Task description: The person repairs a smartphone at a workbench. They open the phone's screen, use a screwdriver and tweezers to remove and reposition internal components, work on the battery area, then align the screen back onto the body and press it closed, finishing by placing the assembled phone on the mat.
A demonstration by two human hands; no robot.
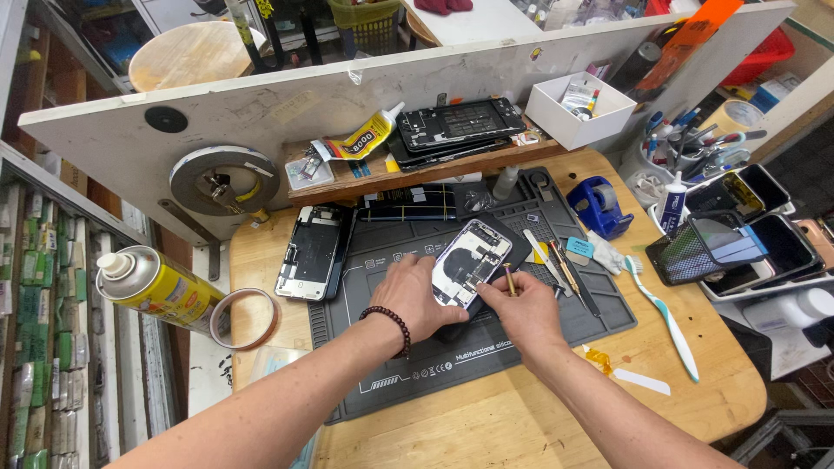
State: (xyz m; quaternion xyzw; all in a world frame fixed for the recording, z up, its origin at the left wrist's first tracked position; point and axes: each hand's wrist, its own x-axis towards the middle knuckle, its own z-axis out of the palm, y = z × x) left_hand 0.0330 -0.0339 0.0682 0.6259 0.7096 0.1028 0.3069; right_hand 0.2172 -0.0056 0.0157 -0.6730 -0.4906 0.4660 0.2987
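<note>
- My left hand (417, 300) steadies the opened white-framed phone (470, 263) on the dark grey silicone work mat (530, 334), fingers laid flat on its left edge.
- My right hand (526, 313) pinches a small brass-tipped screwdriver (509, 280) at the phone's right side.
- Its back is already off, the innards bare; reassembly looks undone.
- Its long axis runs near-left to far-right.
- Farther left, a second stripped phone chassis (313, 252) lies flat.

Left hand (415, 300) flat, fingers spread; right hand (521, 313) in pinching grip.
</note>
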